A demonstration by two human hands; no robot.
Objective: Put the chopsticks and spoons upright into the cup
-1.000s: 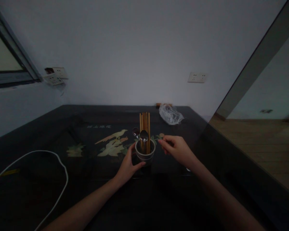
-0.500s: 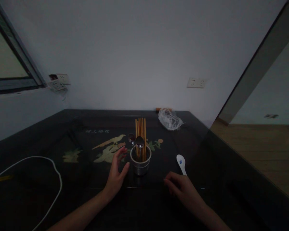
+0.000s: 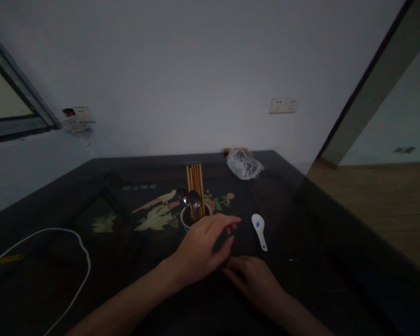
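Observation:
A small metal cup (image 3: 185, 219) stands on the dark table (image 3: 91, 196), holding several wooden chopsticks (image 3: 195, 186) and two metal spoons (image 3: 189, 198). My left hand (image 3: 205, 247) reaches across in front of the cup, fingers curled and pointing right, hiding the cup's front. My right hand (image 3: 254, 277) lies low on the table just below it, fingers bent towards the left hand. In the dim light I cannot see anything between their fingers. A white ceramic spoon (image 3: 259, 228) with a blue mark lies on the table to the right of both hands.
A crumpled clear plastic bag (image 3: 243, 164) sits at the table's far edge. A white cable (image 3: 73, 235) loops over the left part of the table. The table's right edge (image 3: 336, 219) drops to a wooden floor. Wall sockets (image 3: 283, 105) hang behind.
My left hand left the cup's side and swung right across its front. My right hand came down from beside the cup to the table, uncovering the white spoon, then slid left.

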